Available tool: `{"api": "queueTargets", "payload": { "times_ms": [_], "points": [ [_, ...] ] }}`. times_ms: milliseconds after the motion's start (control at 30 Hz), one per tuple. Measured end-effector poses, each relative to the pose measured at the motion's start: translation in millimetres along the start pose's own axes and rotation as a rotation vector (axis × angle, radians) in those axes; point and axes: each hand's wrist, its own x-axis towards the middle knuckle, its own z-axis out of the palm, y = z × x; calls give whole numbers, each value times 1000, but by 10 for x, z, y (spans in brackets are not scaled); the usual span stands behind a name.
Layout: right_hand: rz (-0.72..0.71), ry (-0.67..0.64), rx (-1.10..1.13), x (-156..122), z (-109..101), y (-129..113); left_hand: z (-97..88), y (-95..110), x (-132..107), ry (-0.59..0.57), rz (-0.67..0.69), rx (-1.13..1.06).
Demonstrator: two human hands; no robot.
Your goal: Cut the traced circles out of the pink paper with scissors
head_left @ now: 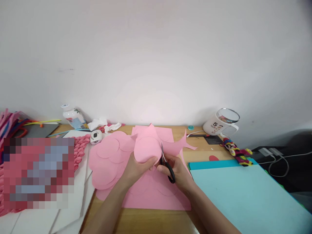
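Observation:
My left hand (136, 169) pinches a round piece of pink paper (146, 149) and holds it up over the desk. My right hand (176, 172) grips black-handled scissors (167, 164), their blades pointing up against the right edge of that piece. Under both hands lies a large pink sheet (156, 191) with circle outlines. Several cut pink circles (109, 159) are piled just left of my left hand. More pink offcuts (180, 143) lie behind the scissors.
Light blue paper sheets (239, 195) cover the desk's right side. A white mug (221, 125) stands at the back right, with a colourful toy (236, 151) beside it. A plastic bottle (73, 118), crumpled tissue (102, 125), a small punch (96, 136) and white sheets (70, 214) are at left.

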Motion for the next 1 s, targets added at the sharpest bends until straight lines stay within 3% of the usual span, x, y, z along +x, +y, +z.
{"api": "queueTargets", "payload": {
  "times_ms": [133,367,567,1000],
  "points": [
    [12,-50,23,-11,-5,6,-2,25,-6,21,-32,-4],
    [1,-53,40,-26,8,-37,8,21,9,-62,-1,-37],
    [-30,-75,-24,1,-4,-53,-16,-37,10,-19,-62,48],
    [-25,-34,2,5,-25,28,-21,-35,16,8,-31,24]
  ]
}}
